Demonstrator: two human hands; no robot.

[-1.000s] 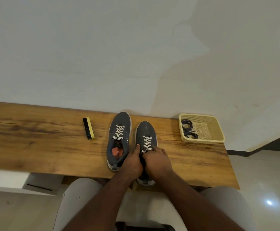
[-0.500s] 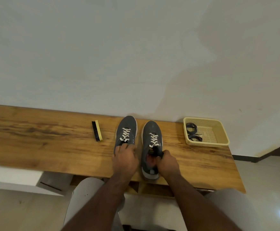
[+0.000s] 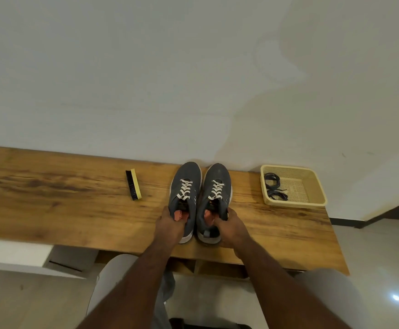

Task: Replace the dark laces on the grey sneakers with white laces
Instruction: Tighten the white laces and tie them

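Two grey sneakers stand side by side on the wooden table point(image 3: 63, 210), toes toward the wall. Both carry white laces. My left hand point(image 3: 170, 225) grips the heel collar of the left sneaker point(image 3: 185, 176). My right hand point(image 3: 231, 227) grips the heel collar of the right sneaker point(image 3: 218, 176). Orange insoles show in both openings. The dark laces point(image 3: 274, 187) lie coiled in the yellow basket point(image 3: 312, 203) to the right.
A shoe brush point(image 3: 134, 184) with a yellow back and black bristles lies left of the sneakers. The basket sits near the table's right end. A white wall rises right behind the table. My knees are below the front edge.
My hands left the right sneaker's laces; each now holds one sneaker's heel. The two sneakers sit closer together and aligned, pushed a little toward the wall.
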